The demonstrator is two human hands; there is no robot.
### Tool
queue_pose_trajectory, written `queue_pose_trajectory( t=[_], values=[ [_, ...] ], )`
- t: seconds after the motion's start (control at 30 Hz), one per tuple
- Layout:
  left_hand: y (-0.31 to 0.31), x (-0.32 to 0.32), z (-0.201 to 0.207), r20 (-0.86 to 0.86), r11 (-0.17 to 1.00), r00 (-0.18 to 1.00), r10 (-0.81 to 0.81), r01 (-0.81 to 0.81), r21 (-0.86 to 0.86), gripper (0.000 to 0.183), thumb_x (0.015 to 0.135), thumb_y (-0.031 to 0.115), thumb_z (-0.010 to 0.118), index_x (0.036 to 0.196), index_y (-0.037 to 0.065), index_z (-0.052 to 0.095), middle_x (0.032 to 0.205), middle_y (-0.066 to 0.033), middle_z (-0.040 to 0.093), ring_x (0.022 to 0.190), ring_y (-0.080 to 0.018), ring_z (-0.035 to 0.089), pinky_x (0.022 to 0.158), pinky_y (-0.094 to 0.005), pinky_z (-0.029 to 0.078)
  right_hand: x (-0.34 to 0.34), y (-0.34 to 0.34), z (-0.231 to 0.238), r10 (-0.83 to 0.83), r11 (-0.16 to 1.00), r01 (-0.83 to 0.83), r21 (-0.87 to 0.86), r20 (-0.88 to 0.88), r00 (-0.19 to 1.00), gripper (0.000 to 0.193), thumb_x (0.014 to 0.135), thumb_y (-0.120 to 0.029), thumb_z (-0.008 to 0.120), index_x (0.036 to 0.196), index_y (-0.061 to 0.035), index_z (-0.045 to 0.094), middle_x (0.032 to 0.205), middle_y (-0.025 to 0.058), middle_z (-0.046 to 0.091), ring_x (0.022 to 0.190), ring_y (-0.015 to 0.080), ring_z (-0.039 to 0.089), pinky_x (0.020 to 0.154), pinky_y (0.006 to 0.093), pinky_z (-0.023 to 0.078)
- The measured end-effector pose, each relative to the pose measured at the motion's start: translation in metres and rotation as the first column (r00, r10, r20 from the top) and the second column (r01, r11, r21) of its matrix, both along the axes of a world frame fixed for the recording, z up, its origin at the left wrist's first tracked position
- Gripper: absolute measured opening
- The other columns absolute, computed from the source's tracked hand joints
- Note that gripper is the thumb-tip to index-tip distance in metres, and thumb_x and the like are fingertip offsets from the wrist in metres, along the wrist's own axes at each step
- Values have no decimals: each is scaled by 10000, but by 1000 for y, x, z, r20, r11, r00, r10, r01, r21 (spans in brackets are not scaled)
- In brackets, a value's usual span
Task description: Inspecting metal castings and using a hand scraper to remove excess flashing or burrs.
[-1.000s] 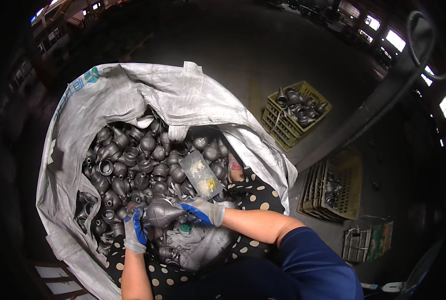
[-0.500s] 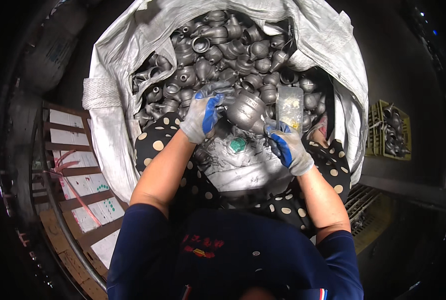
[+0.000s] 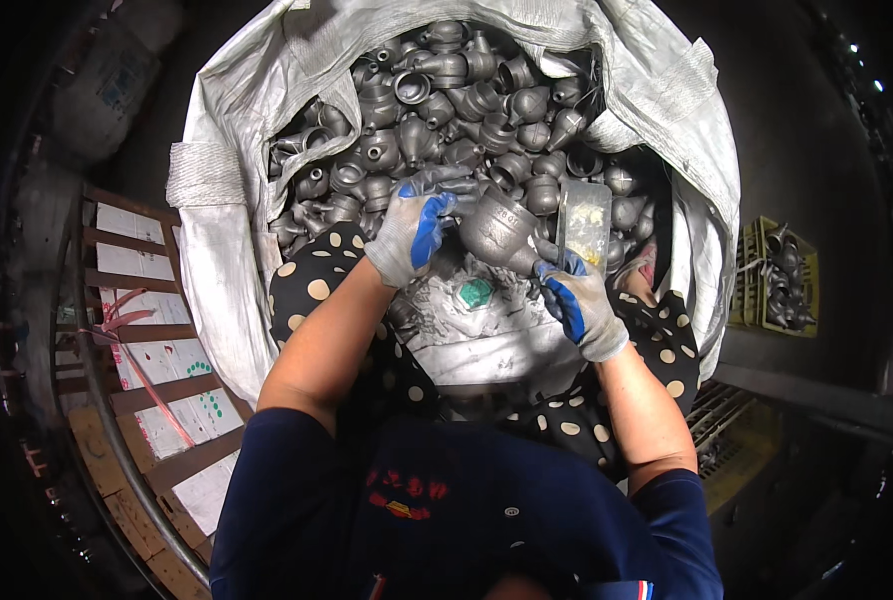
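Note:
A large grey metal casting (image 3: 499, 230), round-bodied with a narrow neck, is held tilted above my lap. My right hand (image 3: 579, 305), in a grey glove with blue patches, closes round its neck end. At the wide end is my left hand (image 3: 414, 228), gloved the same way, its fingers and thumb against the rim; part of that contact is hidden. Beyond both hands, many similar grey castings (image 3: 417, 140) fill a big white woven bag (image 3: 217, 240). A translucent plastic box (image 3: 584, 225) with yellowish bits inside stands beside the held piece.
White bag fabric with a green patch (image 3: 475, 292) lies between my knees. On the right stands a yellow crate (image 3: 750, 285) holding more castings, with another yellow crate (image 3: 742, 460) nearer me. A slatted rack (image 3: 132, 395) with white panels and a metal rail (image 3: 132, 450) runs along the left.
The casting has turned slightly, its neck end now pointing lower toward my right hand. Both hands keep nearly the same places, and the whole view has shifted a little.

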State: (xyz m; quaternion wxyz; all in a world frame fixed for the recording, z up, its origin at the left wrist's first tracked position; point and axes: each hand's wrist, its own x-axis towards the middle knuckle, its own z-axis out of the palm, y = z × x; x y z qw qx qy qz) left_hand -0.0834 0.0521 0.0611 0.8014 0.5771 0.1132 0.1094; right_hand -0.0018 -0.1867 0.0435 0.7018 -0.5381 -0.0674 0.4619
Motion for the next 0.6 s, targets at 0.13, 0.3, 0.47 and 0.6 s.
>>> queue_pose_trajectory(
  t=[0.13, 0.3, 0.47, 0.6],
  values=[
    [4, 0, -6, 45, 999, 998, -33, 31, 31, 335, 908, 138, 487, 1202, -22, 494, 1152, -135, 597, 1050, -191, 583, 872, -299, 481, 0, 0, 5, 6, 1000, -5, -22, 27, 1000, 411, 873, -128, 597, 1251, -10, 488, 606, -57, 491, 427, 10, 379, 381, 152, 302],
    [7, -1, -10, 280, 632, 948, -154, -124, 765, 324, 890, 171, 540, 1169, 8, 536, 1086, -97, 624, 979, -174, 606, 844, -298, 482, -1, -2, 4, 6, 1000, -6, -7, 31, 1000, 403, 878, -141, 580, 1249, -7, 494, 591, -54, 478, 425, 16, 378, 384, 160, 302],
    [0, 0, 0, 41, 993, 999, -14, 9, 114, 308, 912, 160, 506, 1178, 8, 528, 1075, -98, 629, 966, -172, 611, 835, -291, 488, 0, -2, 1, -4, 1000, 3, 9, 19, 1000, 390, 878, -144, 578, 1239, -15, 507, 585, -58, 468, 425, 17, 377, 379, 164, 296],
    [1, 4, -4, -45, 998, 998, 42, -44, -51, 275, 914, 114, 492, 1170, 21, 530, 1046, -92, 636, 943, -166, 615, 802, -280, 496, 1, 1, 14, 10, 1000, -10, 14, -11, 1000, 348, 895, -164, 566, 1210, -23, 530, 584, -55, 467, 420, 25, 382, 358, 178, 282]
  ],
)
